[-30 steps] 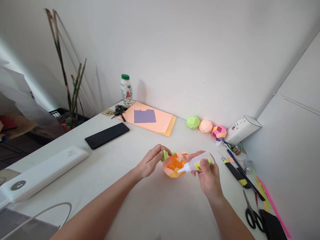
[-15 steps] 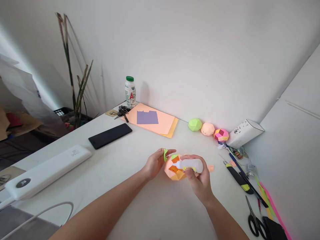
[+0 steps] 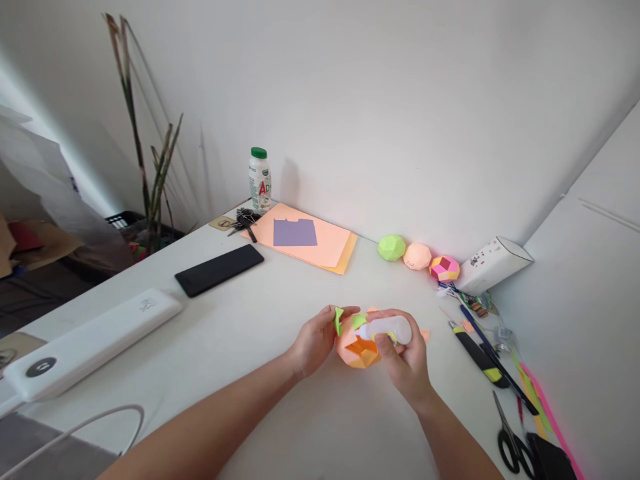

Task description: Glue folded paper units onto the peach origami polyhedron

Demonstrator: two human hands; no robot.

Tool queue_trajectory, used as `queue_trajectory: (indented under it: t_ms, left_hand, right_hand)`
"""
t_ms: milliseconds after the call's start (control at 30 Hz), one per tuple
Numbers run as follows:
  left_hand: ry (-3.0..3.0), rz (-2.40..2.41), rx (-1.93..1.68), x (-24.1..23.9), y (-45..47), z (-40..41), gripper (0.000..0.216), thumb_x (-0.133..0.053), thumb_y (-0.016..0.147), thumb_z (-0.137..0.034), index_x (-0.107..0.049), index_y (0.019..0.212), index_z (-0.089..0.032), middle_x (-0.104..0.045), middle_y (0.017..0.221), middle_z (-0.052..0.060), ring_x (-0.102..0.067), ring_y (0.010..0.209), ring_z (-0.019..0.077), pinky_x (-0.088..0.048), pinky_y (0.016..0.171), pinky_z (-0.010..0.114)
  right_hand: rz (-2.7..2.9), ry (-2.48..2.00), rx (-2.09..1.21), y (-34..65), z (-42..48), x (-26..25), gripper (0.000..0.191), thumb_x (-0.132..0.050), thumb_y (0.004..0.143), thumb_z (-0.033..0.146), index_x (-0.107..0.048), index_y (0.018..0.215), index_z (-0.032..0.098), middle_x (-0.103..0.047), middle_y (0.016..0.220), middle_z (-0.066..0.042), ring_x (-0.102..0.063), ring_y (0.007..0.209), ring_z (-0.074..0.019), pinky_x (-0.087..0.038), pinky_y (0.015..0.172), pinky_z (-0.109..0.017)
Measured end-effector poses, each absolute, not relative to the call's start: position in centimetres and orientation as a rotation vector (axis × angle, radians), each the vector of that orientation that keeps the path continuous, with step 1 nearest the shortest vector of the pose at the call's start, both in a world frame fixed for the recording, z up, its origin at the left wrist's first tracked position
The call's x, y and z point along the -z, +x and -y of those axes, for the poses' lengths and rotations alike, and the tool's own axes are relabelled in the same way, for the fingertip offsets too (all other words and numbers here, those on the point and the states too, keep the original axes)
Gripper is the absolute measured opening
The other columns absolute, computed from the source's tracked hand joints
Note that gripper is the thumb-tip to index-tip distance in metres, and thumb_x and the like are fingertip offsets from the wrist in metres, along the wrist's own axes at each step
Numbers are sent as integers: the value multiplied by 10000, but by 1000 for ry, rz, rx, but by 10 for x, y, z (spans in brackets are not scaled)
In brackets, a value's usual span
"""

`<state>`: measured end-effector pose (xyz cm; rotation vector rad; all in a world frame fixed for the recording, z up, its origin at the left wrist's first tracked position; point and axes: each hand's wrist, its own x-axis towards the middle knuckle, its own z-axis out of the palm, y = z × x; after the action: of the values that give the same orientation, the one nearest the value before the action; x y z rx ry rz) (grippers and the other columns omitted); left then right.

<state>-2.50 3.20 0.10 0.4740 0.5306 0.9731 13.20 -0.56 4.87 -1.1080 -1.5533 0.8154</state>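
Observation:
My right hand [image 3: 407,360] grips a white glue bottle [image 3: 393,329], tilted so its nozzle points left at the paper ball. This faceted ball [image 3: 365,360] of peach, orange and green paper has an opening in its side facing me. My left hand [image 3: 315,343] is at the ball's left, pinching a small green paper piece [image 3: 339,320] between thumb and fingers. Part of the ball is hidden behind the bottle and my right fingers. Whether the nozzle touches the ball's edge, I cannot tell.
Finished-looking paper balls [image 3: 417,256] line the wall. Peach sheets [image 3: 325,247], a black phone [image 3: 220,270], a white power bank-like device [image 3: 95,340] and a bottle [image 3: 260,180] stand left and behind. Right lie a cutter [image 3: 477,353] and scissors [image 3: 510,440].
Both hands, with the ball, have shifted slightly right and toward me. The glue bottle's nozzle has moved from over the opening to the ball's upper part near the green facet.

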Motion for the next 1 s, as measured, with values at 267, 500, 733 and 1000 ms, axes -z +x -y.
queue_trajectory:
  t_ms: [267, 500, 733, 1000]
  left_hand:
    - [475, -509, -928, -2, -23, -29, 282, -494, 844, -406, -652, 848, -173, -640, 1054, 89, -552, 1036, 307, -396, 914, 442]
    - [530, -475, -903, 2, -21, -27, 340, -513, 824, -456, -644, 936, -163, -651, 1076, 116, -566, 1044, 325, -379, 930, 451]
    - [539, -502, -887, -4, -21, -24, 355, -499, 833, -474, -632, 955, -169, -649, 1094, 117, -585, 1023, 320, -410, 883, 441]
    - [536, -509, -913, -9, -21, -23, 270, -496, 846, -416, -619, 832, -176, -654, 1050, 101, -588, 973, 298, -413, 850, 429]
  right_hand:
    - [1658, -1065, -806, 133, 8, -53, 169, -596, 837, 323, -557, 967, 222, -620, 881, -56, -585, 798, -199, -486, 714, -333]
    - [1707, -1027, -848, 132, 12, -58, 156, -595, 834, 320, -555, 952, 225, -624, 835, -47, -588, 748, -196, -479, 677, -321]
    - [1742, -993, -904, 132, 16, -63, 189, -621, 808, 324, -572, 965, 232, -644, 872, -66, -604, 761, -218, -480, 649, -325]
    - [1766, -1014, -895, 133, 15, -63, 206, -649, 787, 346, -582, 942, 228, -629, 849, -56, -594, 735, -206, -473, 635, -313]
